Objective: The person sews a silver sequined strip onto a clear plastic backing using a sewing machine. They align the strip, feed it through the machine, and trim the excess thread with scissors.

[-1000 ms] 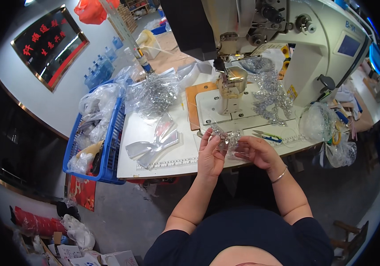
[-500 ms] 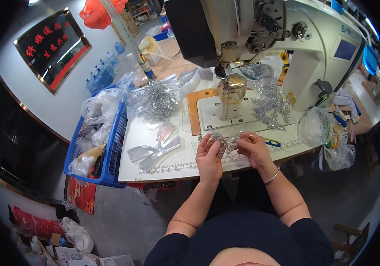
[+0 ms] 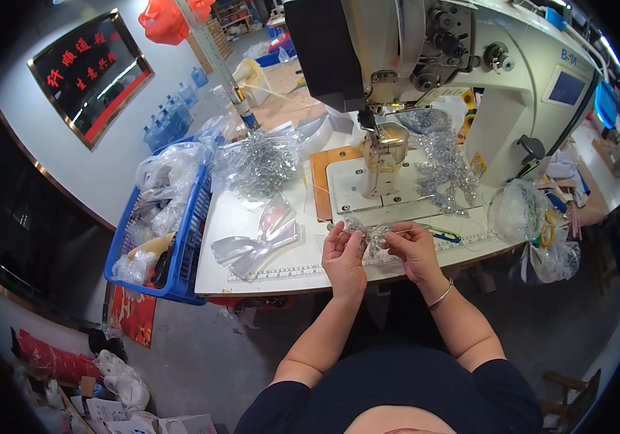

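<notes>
Between my hands, over the table's front edge, is a glittery silver trim piece [image 3: 376, 239], its exact shape partly hidden by fingers. My left hand [image 3: 345, 259] pinches its left end with thumb and fingers. At the other end, my right hand [image 3: 414, 253] has its fingers closed on the same piece. Just beyond stands the post-bed sewing machine [image 3: 384, 155], its needle area above the post. More silver trim pieces [image 3: 443, 170] hang in a cluster to the right of the post. Shiny clear-and-silver cut strips [image 3: 258, 242] lie left of my hands.
A pile of silver glittery pieces in plastic [image 3: 263, 163] sits at the table's back left. Left of the table is a blue basket [image 3: 192, 249] holding plastic bags. A green-and-blue thread snipper [image 3: 445, 234] lies by my right hand; a clear bag [image 3: 518, 210] stands farther right.
The whole view has shifted slightly, moving the machine and table a little to the right. Both hands keep their hold on the silver trim piece, with only small finger movement.
</notes>
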Available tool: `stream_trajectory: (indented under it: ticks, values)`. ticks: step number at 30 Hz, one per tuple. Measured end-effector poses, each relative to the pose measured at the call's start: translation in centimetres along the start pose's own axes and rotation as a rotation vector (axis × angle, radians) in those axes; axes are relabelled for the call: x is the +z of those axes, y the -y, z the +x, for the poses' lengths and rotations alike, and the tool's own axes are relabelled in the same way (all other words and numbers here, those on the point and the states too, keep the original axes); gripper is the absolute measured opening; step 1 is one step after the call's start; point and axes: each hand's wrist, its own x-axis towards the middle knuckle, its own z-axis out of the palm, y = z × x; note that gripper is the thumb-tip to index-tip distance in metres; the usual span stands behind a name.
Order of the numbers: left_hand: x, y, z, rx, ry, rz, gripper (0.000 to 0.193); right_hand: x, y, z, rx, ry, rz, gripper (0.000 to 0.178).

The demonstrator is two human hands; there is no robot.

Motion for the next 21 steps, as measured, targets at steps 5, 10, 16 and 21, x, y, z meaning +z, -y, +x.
stream_trajectory:
  ticks: [5, 10, 16, 21]
  values:
    - [0.0, 0.4, 0.0, 0.070, -0.045, -0.001, 0.036, 0.3, -0.9, -0.4, -0.037, -0.002, -0.022, 0.018]
    - [-0.3, 0.3, 0.0, -0.002, -0.043, -0.047, 0.038, 0.6, -1.1, -0.6, -0.073, -0.016, -0.028, 0.017]
    - [-0.2, -0.4, -0.1, -0.097, -0.029, -0.147, 0.039, 0.6, -1.0, -0.8, -0.080, -0.007, -0.018, 0.017]
    - [-0.3, -0.8, -0.5, -0.085, 0.014, -0.139, 0.039, 0.6, -0.5, -0.8, -0.079, 0.022, -0.022, 0.017]
